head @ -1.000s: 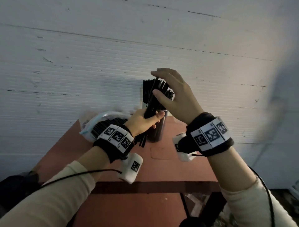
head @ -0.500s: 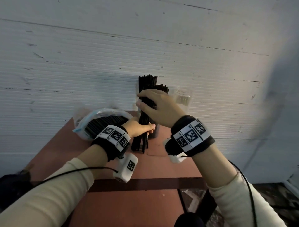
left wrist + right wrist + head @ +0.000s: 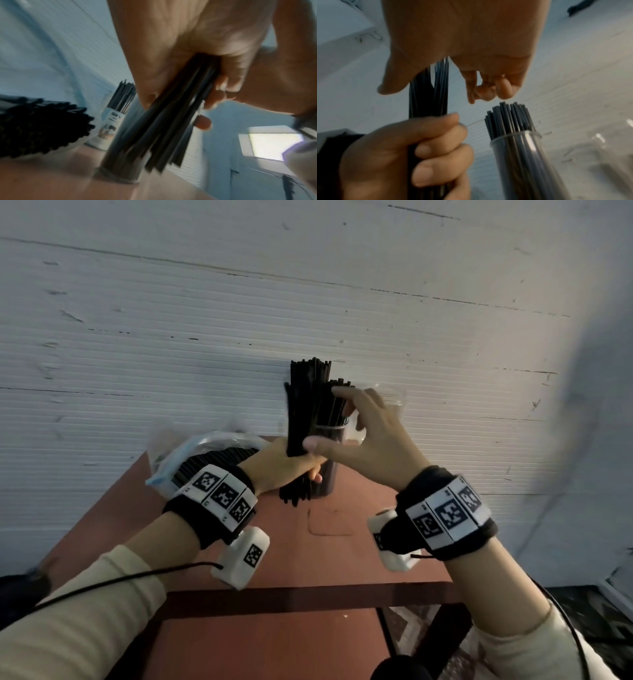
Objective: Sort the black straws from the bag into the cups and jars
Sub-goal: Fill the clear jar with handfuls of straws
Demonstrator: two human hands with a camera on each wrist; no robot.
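My left hand (image 3: 301, 470) grips a bundle of black straws (image 3: 303, 412) upright, just left of a clear jar (image 3: 330, 474) filled with more straws. In the left wrist view the fingers (image 3: 217, 94) wrap the bundle (image 3: 171, 121) above the table. My right hand (image 3: 329, 419) arches over both. Its straight thumb touches the bundle, and its loosely curled fingers (image 3: 488, 92) hover over the jar's straw tips (image 3: 508, 117). The plastic bag (image 3: 191, 457) of straws lies at the back left.
A white printed cup (image 3: 109, 124) holding straws stands behind the jar. An empty clear cup (image 3: 392, 405) stands by the white wall, behind my right hand. The reddish-brown table (image 3: 308, 559) ends at a near edge, with floor below on the right.
The bundle has gone from tilted to upright beside the jar. My right hand let go of the bundle's top, spread out and shifted right over the jar.
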